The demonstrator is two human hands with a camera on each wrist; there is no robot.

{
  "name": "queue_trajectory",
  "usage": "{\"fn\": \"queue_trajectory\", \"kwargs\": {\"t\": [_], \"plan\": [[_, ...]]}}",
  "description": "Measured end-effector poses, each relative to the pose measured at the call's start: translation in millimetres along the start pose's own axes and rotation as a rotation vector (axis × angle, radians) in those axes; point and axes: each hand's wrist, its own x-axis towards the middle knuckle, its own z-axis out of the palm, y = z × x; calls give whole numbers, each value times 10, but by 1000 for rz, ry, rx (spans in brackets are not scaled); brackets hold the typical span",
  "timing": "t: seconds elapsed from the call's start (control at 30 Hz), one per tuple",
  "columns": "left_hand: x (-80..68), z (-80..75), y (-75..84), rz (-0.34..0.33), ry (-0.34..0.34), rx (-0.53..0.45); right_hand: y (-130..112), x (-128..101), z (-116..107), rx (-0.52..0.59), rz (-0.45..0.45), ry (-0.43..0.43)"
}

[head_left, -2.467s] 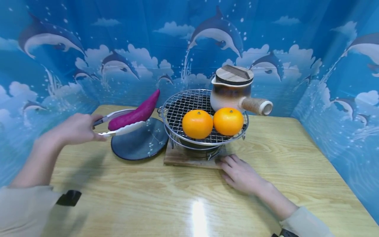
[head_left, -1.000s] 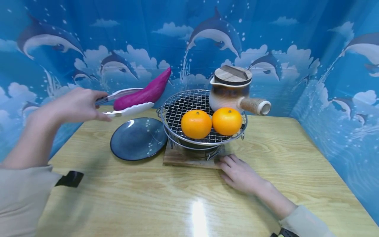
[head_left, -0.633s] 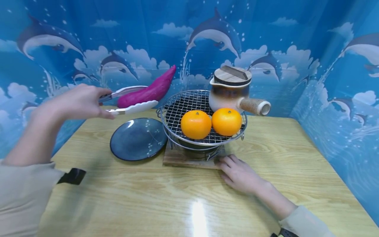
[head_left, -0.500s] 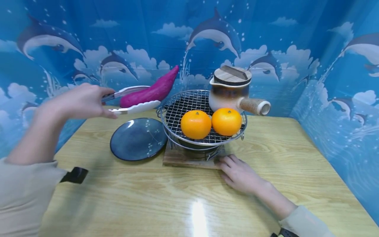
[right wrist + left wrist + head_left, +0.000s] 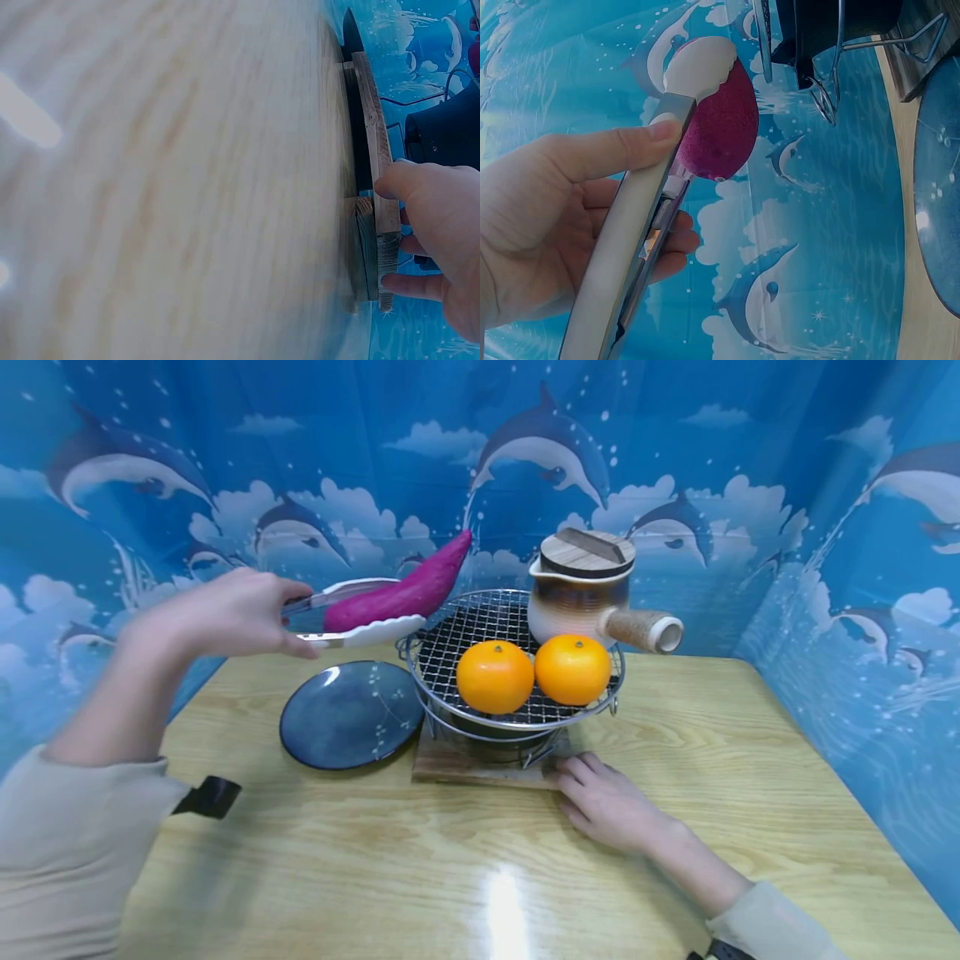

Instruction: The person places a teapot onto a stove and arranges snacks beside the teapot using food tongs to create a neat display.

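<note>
We note the purple sweet potato, clamped in tongs squeezed by our left hand, has travelled right from above the blue plate; its tip now overhangs the wire grill. Right hand, fingers flat, steadies the wooden base.

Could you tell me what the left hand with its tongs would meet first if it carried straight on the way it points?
Probably the grill's wire mesh: the left hand aims the tongs and purple sweet potato rightward across it, though height is uncertain.
</note>
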Motion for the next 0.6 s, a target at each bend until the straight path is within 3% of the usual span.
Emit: {"fn": "queue_trajectory", "kwargs": {"t": [0.6], "plan": [[111, 50, 212, 47, -3, -3, 7, -8, 16, 0, -10, 21]]}}
